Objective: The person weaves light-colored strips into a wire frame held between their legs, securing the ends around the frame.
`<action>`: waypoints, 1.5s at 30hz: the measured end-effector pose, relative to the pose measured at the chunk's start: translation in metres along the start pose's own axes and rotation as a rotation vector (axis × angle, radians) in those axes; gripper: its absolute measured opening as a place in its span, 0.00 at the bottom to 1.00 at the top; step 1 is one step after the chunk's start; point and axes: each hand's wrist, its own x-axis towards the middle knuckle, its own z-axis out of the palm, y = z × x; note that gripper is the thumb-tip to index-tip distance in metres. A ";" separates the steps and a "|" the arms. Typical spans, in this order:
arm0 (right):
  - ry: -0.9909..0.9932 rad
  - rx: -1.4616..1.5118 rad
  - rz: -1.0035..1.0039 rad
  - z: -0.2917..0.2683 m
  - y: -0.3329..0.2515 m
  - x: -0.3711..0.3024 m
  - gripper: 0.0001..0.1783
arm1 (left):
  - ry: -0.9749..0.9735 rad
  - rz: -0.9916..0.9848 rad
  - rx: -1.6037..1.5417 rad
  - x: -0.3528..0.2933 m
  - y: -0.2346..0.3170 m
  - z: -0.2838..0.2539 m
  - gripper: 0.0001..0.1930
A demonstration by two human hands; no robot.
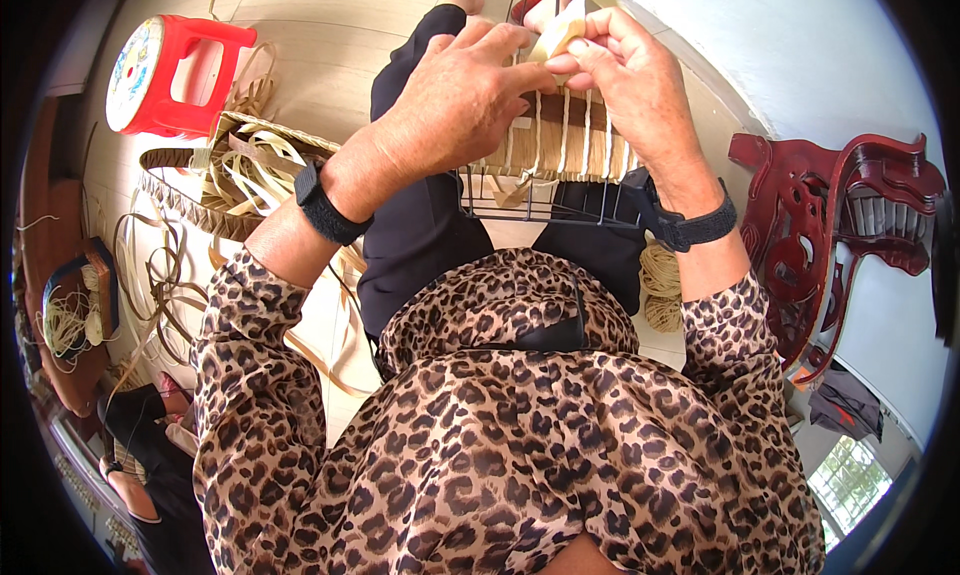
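Left hand: we see the left hand [455, 90] reach in over the wire frame [560, 215] from its left side, back of the hand up, fingers bent toward the right hand; its fingertips meet at the pale strip, and we cannot tell whether they grip it or only steady it.
Right hand: we see the right hand [645, 90] come over the frame's right side, wrist raised, fingers curled inward, thumb and forefinger pinching the strip.
Pale strip: we find the pale strip [577, 23] looped over the frame's far end, between the two hands, right against the right thumb and forefinger.
Woven panel: we see the tan woven panel [573, 150], crossed by rows of white cord, on the frame, below and between both hands.
Basket: we spot a woven basket [190, 190] with loose strips left of the frame.
Stool: we note a red stool [215, 75] farther left of the frame, beyond the basket.
Carved chair: we have a dark red carved chair [790, 240] right of the frame.
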 end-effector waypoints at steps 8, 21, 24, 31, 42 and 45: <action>-0.025 0.010 0.080 -0.003 -0.002 0.004 0.10 | 0.045 0.026 0.107 0.001 0.009 -0.003 0.16; 0.058 -0.307 -0.187 -0.002 0.028 0.015 0.08 | 0.015 -0.044 0.199 0.000 0.029 -0.002 0.14; 0.044 -0.349 -0.139 0.000 0.023 0.015 0.08 | -0.015 -0.085 0.227 0.000 0.030 -0.002 0.15; 0.053 -0.353 -0.187 0.002 0.022 0.020 0.08 | 0.107 -0.089 0.219 -0.007 0.030 0.002 0.16; 0.034 -0.376 -0.134 0.015 0.019 0.027 0.10 | 0.097 -0.078 0.401 -0.016 0.019 0.009 0.15; 0.013 -0.304 -0.092 0.015 0.019 0.027 0.10 | 0.110 -0.084 0.343 -0.018 0.017 0.007 0.14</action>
